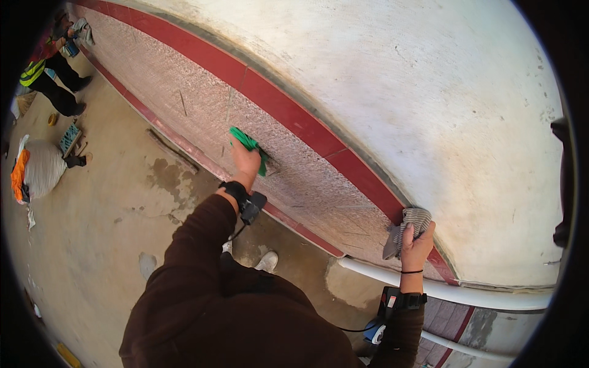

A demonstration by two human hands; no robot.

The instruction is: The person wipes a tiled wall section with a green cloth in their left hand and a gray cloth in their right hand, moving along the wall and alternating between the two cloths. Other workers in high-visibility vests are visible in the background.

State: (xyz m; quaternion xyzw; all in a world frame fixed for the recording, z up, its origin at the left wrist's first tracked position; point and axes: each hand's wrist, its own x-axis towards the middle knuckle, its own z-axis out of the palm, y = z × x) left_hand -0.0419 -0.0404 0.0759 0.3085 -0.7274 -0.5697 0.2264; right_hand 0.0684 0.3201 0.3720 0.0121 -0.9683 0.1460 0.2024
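Observation:
My left hand (246,158) grips a bunched green cloth (246,138) and holds it against the rough pinkish wall tiles (294,170). A dark edge shows beside the cloth, too small to make out. Further right, my right hand (418,246) has hold of a grey striped rag (416,220). That rag presses on the red border tiles (368,179), where they meet the white plastered wall (441,138). Both wrists carry strapped black devices with cables.
A white pipe (497,294) runs past the wall's right end. A stick (172,151) lies on the concrete floor (115,230). Left stand a stuffed white sack (43,168) and a teal crate (70,138). A person in a high-visibility garment (32,72) is at the far wall.

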